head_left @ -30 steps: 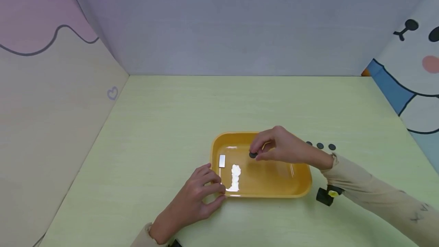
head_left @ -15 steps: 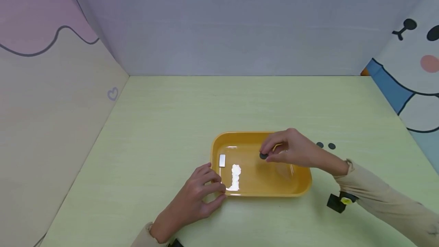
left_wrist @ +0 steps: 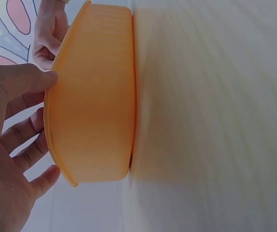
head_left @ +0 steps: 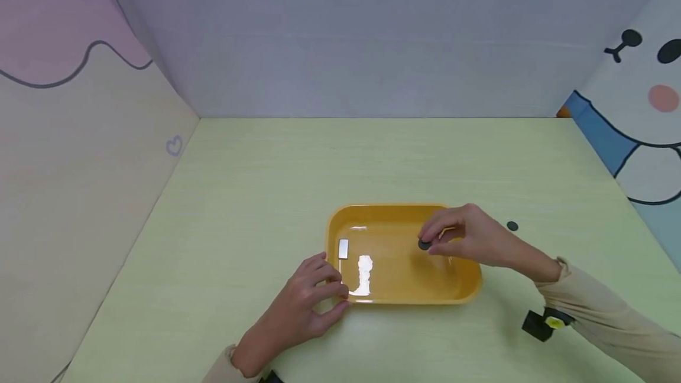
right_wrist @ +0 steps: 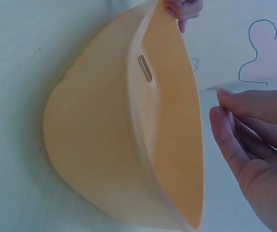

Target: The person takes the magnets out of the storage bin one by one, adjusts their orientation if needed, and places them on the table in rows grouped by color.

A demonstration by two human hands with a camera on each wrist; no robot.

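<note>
A yellow tray [head_left: 393, 297] lies on the pale green table. At its near left corner, my left hand [head_left: 308, 297] grips the rim, thumb [left_wrist: 44, 79] outside and some fingertips over the edge. My right hand [head_left: 465, 235] is above the tray's right half and pinches a small black disc [head_left: 424, 245] between thumb and fingers. In the right wrist view, that disc is hidden by the fingers [right_wrist: 225, 128]. A small silver rectangular piece [head_left: 343, 249] is inside the tray near the left wall.
Another black disc [head_left: 512, 226] lies on the table beyond my right wrist. A bright glare patch [head_left: 364, 276] shows on the tray's floor. Printed walls [head_left: 372, 46] enclose the back and both sides of the table.
My right hand has moved to the right over the tray, carrying the black disc. Its arm now covers discs on the table that showed before. The left hand keeps its place.
</note>
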